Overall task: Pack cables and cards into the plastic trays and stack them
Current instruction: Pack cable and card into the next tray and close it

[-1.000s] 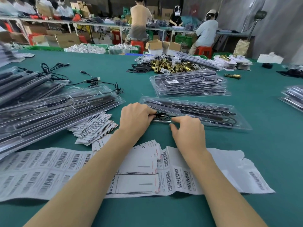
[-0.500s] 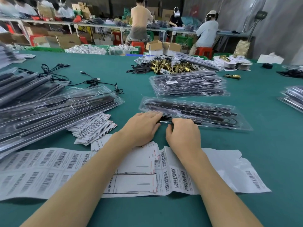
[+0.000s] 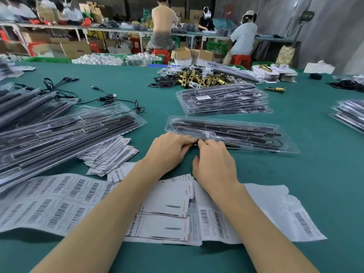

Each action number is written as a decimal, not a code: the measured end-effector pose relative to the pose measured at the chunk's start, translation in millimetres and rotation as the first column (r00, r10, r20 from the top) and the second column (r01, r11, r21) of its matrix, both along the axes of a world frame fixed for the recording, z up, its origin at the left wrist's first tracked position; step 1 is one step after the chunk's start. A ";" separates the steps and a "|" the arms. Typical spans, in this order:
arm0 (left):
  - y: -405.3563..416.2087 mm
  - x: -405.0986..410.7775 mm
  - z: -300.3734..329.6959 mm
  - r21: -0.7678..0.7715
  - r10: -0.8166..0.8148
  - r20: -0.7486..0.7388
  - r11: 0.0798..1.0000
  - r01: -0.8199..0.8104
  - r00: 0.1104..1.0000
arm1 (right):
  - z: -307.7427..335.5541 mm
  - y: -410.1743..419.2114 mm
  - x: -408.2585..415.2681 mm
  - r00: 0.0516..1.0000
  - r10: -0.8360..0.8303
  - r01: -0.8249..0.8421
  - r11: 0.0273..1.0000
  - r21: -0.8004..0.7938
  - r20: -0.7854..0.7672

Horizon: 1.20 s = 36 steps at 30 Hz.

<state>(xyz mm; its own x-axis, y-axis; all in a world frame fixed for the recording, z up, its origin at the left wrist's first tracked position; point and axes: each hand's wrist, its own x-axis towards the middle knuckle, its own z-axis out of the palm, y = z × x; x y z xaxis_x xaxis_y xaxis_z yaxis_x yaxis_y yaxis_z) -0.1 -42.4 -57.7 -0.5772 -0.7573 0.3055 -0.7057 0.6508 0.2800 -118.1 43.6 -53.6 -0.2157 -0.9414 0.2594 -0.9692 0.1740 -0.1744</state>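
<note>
Hands: left hand (image 3: 169,149) and right hand (image 3: 213,159) sit close together at the near edge of the long clear plastic tray (image 3: 256,134), knuckles up, fingertips almost meeting.
Left hand grip: fingers are curled down onto the tray's near-left rim; whether they pinch something there cannot be told.
Right hand grip: fingertips bend onto the same rim, over a small dark bit of black cable (image 3: 196,142) that peeks out between the two hands; the hold itself is hidden.
Tray look: transparent moulded blister, shallow, with long black bars and a looped thin cable lying in its channels, and a small white tag near the middle.
Tray place: flat on the green table cover (image 3: 325,184), straight ahead of the person, just beyond the hands.
Tray axis: long axis runs left to right, its right end angled slightly nearer the camera; its left end is by the hands.
Behind it: a stack of filled clear trays (image 3: 224,100), lying roughly parallel.
Left side: a large heap of the same trays (image 3: 65,136), slanting up to the right, with fanned white cards (image 3: 110,154) tucked at its near edge.
Near edge: white barcode label sheets (image 3: 49,201) and white printed cards (image 3: 165,211) under the forearms.
Far left: loose black USB cables (image 3: 106,97).
Far centre: a pile of brass latch parts (image 3: 199,77).
</note>
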 end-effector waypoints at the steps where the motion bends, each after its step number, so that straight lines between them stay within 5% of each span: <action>1: 0.4 0.5 0.2 0.005 -0.015 -0.012 1.000 0.015 1.000 | -0.8 0.2 1.3 0.999 -0.010 0.010 1.000 0.002 -0.034; 11: -3.7 3.6 1.7 0.049 -0.158 -0.071 0.986 0.161 0.985 | -7.9 -3.0 -3.0 0.996 -0.024 0.029 0.998 0.059 -0.080; 20: -3.0 2.6 -1.2 0.029 -0.108 -0.084 0.993 0.111 0.991 | -7.8 -11.6 -9.4 0.999 0.016 -0.012 0.996 0.087 -0.043; 36: 5.3 2.3 0.3 -0.042 -0.109 0.073 0.993 0.112 0.991 | -4.6 -16.1 -24.8 0.997 0.070 -0.073 0.993 0.088 0.040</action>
<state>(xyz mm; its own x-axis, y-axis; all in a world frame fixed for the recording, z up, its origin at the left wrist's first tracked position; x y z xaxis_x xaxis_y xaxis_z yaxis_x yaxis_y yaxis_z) 2.3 -37.1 -57.3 -0.6777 -0.6740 0.2940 -0.6457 0.7368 0.2007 -142.9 27.6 -58.3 -0.1548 -0.9738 0.1667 -0.9730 0.1210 -0.1967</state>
